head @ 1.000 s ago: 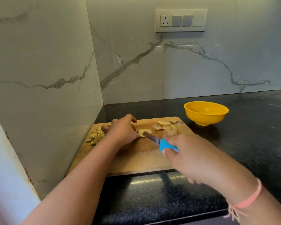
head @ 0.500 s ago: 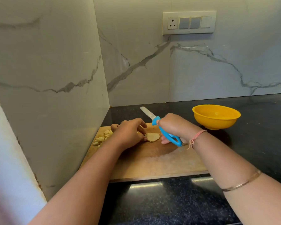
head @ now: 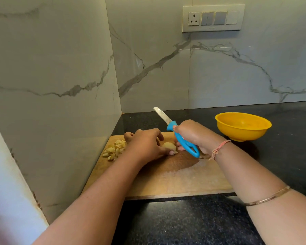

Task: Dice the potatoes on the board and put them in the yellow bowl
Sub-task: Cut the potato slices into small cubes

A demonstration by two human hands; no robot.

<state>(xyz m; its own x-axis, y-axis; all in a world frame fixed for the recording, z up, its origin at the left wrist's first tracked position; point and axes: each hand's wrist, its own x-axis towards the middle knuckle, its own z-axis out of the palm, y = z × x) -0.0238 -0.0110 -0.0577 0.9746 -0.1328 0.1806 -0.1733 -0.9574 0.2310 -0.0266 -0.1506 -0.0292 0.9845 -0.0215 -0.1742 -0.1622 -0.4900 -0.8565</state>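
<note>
Rect. light-brown wooden board (head: 166,183): matt, grainy, w/ a darker wet-looking patch near its middle. Round yellow plastic bowl (head: 244,133): smooth, slight gloss. Blue-handled metal knife (head: 170,125): shiny blade, glossy plastic grip. Pale potato chunk (head: 169,145): matt. Black speckled stone counter (head: 184,223): polished, reflective by board's front edge.

Veined marble walls (head: 166,68), black counter (head: 184,223).
</note>
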